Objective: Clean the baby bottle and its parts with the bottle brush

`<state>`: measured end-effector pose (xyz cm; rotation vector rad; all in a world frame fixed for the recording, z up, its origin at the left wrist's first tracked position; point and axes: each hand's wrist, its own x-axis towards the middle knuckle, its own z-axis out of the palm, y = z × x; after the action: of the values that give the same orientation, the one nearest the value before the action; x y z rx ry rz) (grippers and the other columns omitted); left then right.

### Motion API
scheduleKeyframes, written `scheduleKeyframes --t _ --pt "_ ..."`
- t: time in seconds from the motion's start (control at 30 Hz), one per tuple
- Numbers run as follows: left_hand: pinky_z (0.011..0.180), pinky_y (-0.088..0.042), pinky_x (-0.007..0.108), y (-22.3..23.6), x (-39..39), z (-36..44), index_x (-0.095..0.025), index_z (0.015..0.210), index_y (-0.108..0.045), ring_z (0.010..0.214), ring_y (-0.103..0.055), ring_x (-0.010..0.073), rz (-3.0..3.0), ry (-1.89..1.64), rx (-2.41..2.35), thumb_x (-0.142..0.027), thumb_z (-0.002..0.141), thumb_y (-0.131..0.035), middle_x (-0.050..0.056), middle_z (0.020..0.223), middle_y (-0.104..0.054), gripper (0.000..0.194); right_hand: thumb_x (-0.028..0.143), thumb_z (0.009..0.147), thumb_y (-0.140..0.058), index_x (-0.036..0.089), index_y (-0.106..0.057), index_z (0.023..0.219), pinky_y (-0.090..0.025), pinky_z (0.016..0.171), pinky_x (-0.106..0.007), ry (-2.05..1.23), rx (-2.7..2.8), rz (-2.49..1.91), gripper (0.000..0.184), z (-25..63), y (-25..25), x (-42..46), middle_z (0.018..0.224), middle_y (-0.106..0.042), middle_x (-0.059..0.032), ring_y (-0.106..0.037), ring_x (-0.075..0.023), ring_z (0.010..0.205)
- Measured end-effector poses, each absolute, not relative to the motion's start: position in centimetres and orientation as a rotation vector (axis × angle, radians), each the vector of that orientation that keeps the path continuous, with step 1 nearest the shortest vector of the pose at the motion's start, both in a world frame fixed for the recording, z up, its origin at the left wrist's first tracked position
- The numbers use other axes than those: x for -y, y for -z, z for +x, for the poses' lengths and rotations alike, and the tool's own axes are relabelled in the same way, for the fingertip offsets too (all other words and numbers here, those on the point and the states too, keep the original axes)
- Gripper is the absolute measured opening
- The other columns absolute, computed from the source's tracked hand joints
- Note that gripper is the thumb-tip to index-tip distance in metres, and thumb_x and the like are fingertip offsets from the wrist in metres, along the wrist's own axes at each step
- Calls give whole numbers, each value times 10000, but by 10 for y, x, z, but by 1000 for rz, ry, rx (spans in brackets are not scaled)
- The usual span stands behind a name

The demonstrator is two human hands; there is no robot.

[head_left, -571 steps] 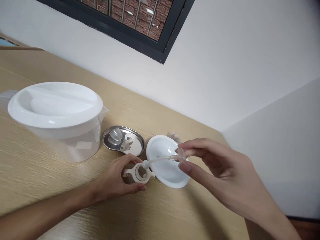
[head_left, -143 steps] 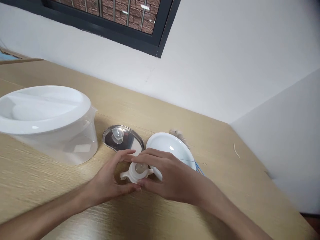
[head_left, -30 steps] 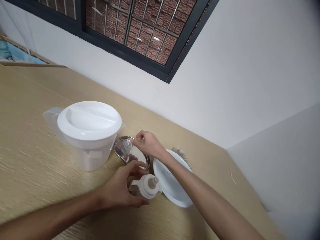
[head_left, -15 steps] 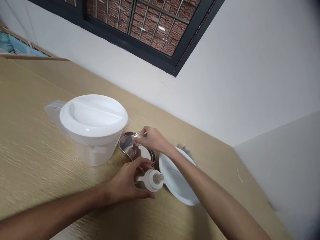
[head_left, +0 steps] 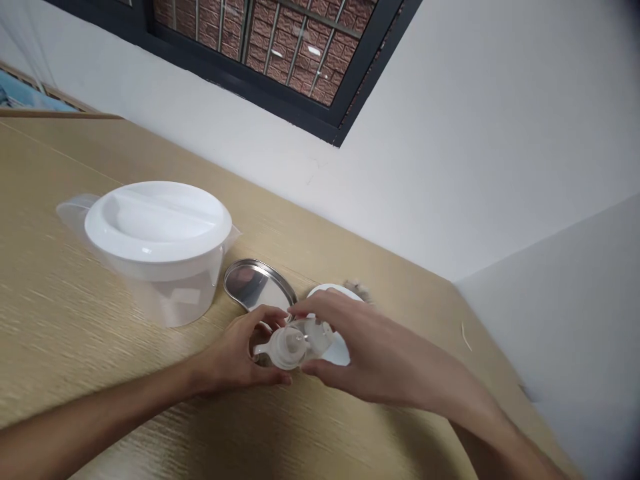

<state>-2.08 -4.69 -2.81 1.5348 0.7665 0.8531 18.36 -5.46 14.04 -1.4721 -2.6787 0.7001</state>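
Note:
My left hand [head_left: 245, 350] is wrapped round a baby bottle [head_left: 287, 348] with a white collar and side handles, its teat tilted to the right. In my right hand [head_left: 350, 340] a clear dome-shaped bottle cap [head_left: 317, 335] is pinched between thumb and fingers, right at the teat. Whether the cap touches the collar I cannot tell. Just behind my hands lies a kidney-shaped steel tray [head_left: 255, 283], with only reflections showing on its visible part. A white bowl [head_left: 340, 351] is largely hidden behind my right hand.
To the left stands a clear pitcher [head_left: 170, 293] with a white lid [head_left: 157, 220]. Bristles of a brush [head_left: 357, 289] poke out behind the bowl. A thin pale strip [head_left: 466, 337] lies on the wooden table [head_left: 125, 373] at the right. A wall with a barred window [head_left: 260, 40] rises behind.
My right hand has lifted the clear cap out of the steel tray and brought it to the teat of the bottle. My left hand has kept its hold on the bottle.

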Motion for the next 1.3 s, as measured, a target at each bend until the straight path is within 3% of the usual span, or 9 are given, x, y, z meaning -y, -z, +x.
scheduleKeyframes --t 0.1,0.17,0.3,0.57,0.73,1.13,1.3 --pt "771 -580 355 28 48 -21 -248 1260 -520 1059 -648 272 1517 -870 -766 -401 574 -975 82 1184 -616 837 238 861 -702 302 -625 1180 -510 827 -339 -715 2724 -1457 334 176 -131 58 1156 -663 -20 -632 -221 1056" --pt "850 -569 383 25 47 -22 -249 1250 -540 1089 -633 276 1571 -932 -781 -400 550 -989 79 1193 -618 844 202 882 -676 276 -629 1139 -505 844 -337 -674 2778 -1402 272 173 -126 57 1128 -655 -22 -616 -219 1082" --pt "989 -513 423 19 45 -26 -251 1235 -601 1123 -626 276 1672 -1063 -770 -396 590 -977 62 1192 -675 760 201 906 -683 289 -616 1233 -511 873 -348 -619 2860 -1322 345 174 -121 54 1162 -646 -33 -612 -220 1090" --pt "940 -545 378 16 44 -25 -237 1163 -708 1103 -676 268 1586 -954 -721 -362 707 -918 36 1145 -753 518 189 957 -641 278 -655 1214 -526 845 -334 -662 2905 -1261 272 168 -129 54 1146 -678 -42 -663 -212 1017" --pt "971 -543 399 19 42 -25 -221 1178 -716 1134 -678 280 1483 -939 -657 -336 720 -905 59 1180 -755 510 166 961 -642 248 -668 1195 -514 811 -322 -655 2934 -1251 250 166 -128 52 1129 -689 -51 -670 -205 985" --pt "859 -579 337 22 45 -24 -224 1110 -705 1084 -682 243 1321 -823 -599 -273 751 -885 50 1130 -731 405 120 923 -679 193 -676 1132 -462 708 -303 -640 2972 -1205 222 165 -125 47 1075 -693 -32 -656 -177 915" --pt "809 -580 334 21 44 -25 -211 1142 -645 1062 -686 249 1297 -772 -598 -294 748 -876 60 1106 -716 464 109 901 -699 211 -662 1177 -483 739 -295 -673 2935 -1215 296 164 -122 47 1101 -695 -29 -656 -177 937"
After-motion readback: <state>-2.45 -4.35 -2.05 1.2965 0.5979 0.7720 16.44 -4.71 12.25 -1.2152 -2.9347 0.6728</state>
